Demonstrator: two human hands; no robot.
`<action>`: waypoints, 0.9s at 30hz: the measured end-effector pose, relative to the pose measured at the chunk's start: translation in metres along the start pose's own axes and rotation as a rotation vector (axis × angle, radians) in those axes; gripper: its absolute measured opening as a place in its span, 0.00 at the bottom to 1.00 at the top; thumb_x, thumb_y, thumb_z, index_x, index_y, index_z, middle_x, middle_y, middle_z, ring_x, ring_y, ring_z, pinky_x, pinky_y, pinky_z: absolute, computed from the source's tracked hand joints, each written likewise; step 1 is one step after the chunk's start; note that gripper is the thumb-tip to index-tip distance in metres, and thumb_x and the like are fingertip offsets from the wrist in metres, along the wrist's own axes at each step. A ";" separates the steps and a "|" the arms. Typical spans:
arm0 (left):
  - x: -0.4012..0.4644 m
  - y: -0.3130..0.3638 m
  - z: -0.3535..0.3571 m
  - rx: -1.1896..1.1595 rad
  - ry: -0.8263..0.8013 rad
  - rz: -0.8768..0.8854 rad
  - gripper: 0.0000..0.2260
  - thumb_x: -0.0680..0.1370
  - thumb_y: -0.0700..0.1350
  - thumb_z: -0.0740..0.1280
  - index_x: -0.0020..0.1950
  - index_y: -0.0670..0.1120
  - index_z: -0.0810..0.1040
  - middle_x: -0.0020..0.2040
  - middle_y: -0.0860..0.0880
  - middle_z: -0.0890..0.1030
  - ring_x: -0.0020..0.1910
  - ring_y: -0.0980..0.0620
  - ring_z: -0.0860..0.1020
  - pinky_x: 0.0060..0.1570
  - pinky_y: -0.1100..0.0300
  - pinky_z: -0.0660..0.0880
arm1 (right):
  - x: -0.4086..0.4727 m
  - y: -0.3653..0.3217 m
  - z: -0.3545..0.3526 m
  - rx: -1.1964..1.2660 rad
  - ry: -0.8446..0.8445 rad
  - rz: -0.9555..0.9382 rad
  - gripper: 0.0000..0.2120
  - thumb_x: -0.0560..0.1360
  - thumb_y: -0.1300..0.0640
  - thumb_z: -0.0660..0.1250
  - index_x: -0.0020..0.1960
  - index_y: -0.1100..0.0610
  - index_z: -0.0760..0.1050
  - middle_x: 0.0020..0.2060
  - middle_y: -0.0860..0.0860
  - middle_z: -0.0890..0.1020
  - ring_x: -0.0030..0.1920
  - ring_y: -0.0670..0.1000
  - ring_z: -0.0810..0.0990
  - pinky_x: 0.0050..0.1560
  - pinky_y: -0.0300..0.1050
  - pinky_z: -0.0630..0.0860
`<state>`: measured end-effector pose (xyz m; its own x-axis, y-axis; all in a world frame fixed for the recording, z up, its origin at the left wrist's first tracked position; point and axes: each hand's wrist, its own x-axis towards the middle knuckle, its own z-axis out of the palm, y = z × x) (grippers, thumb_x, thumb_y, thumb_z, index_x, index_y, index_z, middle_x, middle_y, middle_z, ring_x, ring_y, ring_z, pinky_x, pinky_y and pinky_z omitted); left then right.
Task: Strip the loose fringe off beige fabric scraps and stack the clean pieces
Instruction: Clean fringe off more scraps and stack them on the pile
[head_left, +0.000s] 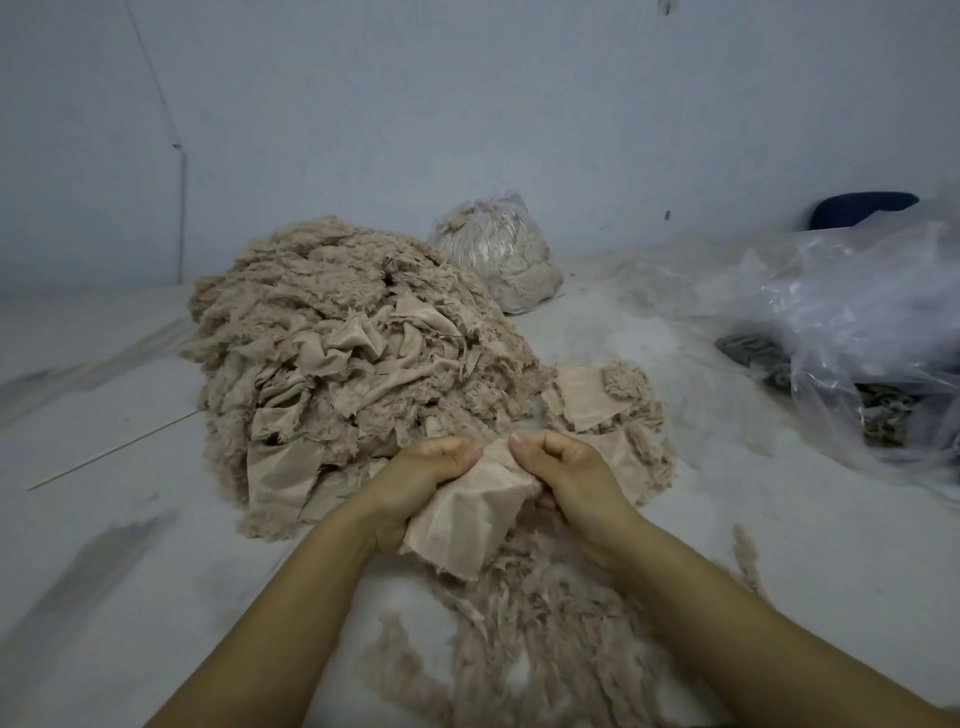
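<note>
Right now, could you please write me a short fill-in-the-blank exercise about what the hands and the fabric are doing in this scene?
1. Both the left hand and the right hand grip one beige ____ scrap.
2. The big heap of scraps lies to the ____ of the hands.
3. Stripped fringe lies on the ____, under the forearms.
4. The tied bag behind the heap is made of clear ____.

Missing words: fabric; left; floor; plastic

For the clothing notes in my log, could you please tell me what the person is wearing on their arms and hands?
Nothing shows on them. Both forearms are bare right down to the bottom edge of the picture, with no sleeve in sight. The left hand and the right hand wear no gloves, and no ring, watch or bracelet shows. The fingernails are short and plain.
</note>
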<state>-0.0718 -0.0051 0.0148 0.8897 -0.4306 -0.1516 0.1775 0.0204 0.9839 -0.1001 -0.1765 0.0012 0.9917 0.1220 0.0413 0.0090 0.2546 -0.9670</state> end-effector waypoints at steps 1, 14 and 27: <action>0.000 0.001 0.003 0.012 0.006 -0.001 0.14 0.73 0.50 0.67 0.48 0.40 0.81 0.40 0.43 0.82 0.35 0.50 0.80 0.35 0.60 0.78 | 0.001 0.001 0.002 -0.012 0.012 -0.026 0.11 0.77 0.57 0.66 0.38 0.60 0.73 0.21 0.49 0.71 0.20 0.43 0.65 0.21 0.35 0.64; 0.009 0.006 0.017 0.015 0.391 0.241 0.11 0.80 0.47 0.61 0.47 0.42 0.78 0.37 0.43 0.81 0.33 0.49 0.79 0.32 0.58 0.76 | -0.003 0.019 0.000 -0.072 -0.206 0.115 0.15 0.63 0.53 0.76 0.46 0.60 0.79 0.33 0.53 0.83 0.32 0.47 0.81 0.33 0.38 0.77; 0.020 0.002 -0.003 0.031 0.612 0.238 0.10 0.81 0.48 0.61 0.49 0.44 0.78 0.37 0.50 0.81 0.34 0.54 0.80 0.32 0.60 0.75 | -0.013 0.013 -0.031 -0.547 -0.282 0.030 0.08 0.66 0.52 0.78 0.36 0.49 0.78 0.34 0.48 0.80 0.33 0.46 0.76 0.37 0.40 0.73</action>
<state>-0.0525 -0.0106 0.0135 0.9834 0.1735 0.0533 -0.0580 0.0222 0.9981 -0.1091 -0.2051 -0.0195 0.9212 0.3891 0.0047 0.1201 -0.2727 -0.9546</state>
